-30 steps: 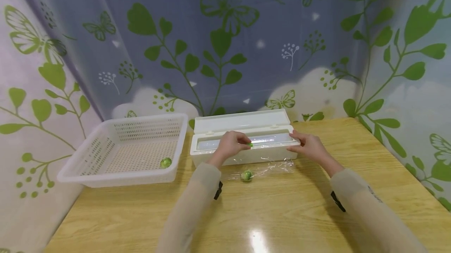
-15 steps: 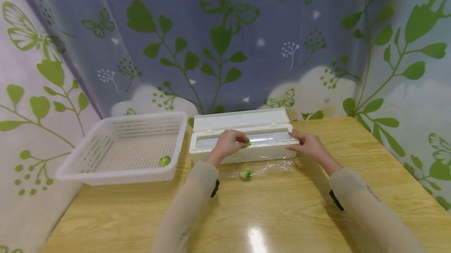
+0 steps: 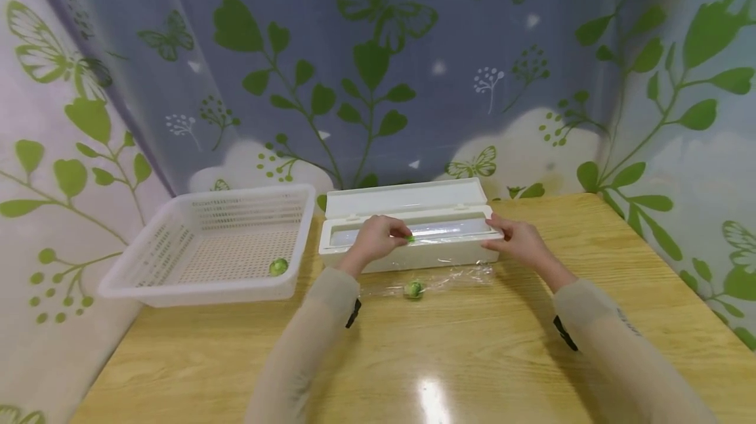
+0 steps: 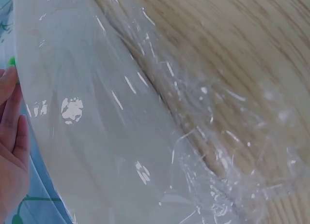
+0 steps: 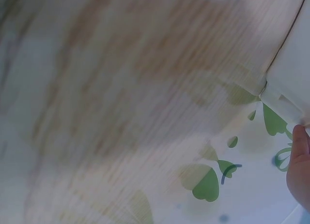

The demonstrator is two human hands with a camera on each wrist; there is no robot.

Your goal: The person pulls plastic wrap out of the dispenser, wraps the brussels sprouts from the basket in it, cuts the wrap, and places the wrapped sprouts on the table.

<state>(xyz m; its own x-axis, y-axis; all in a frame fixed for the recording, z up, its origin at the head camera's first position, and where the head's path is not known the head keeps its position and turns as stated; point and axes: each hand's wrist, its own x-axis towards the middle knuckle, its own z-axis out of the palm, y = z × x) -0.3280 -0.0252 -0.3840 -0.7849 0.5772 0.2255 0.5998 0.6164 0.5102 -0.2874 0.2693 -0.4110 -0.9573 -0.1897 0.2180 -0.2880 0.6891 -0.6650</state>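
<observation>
A white cling film dispenser (image 3: 425, 254) stands on the table with its lid (image 3: 407, 198) raised and a film roll (image 3: 449, 228) inside. My left hand (image 3: 378, 240) pinches a small green slide cutter (image 3: 411, 239) on the dispenser's front edge; the left wrist view shows the cutter (image 4: 12, 62) at my fingertips. With thumb and fingers, my right hand (image 3: 520, 243) grips the dispenser's right end. Clear cling film (image 3: 455, 278) hangs over the front onto the table, wrinkled at its loose end. A Brussels sprout (image 3: 414, 289) lies at that film; whether on or under it I cannot tell.
A white perforated plastic basket (image 3: 207, 296) stands to the left of the dispenser, holding another Brussels sprout (image 3: 278, 267). The wooden table (image 3: 472, 358) reaches back to a patterned curtain (image 3: 461, 115) just behind the dispenser.
My left hand has slid a little to the left along the dispenser's edge, taking the green cutter with it. My right hand keeps its hold on the right end.
</observation>
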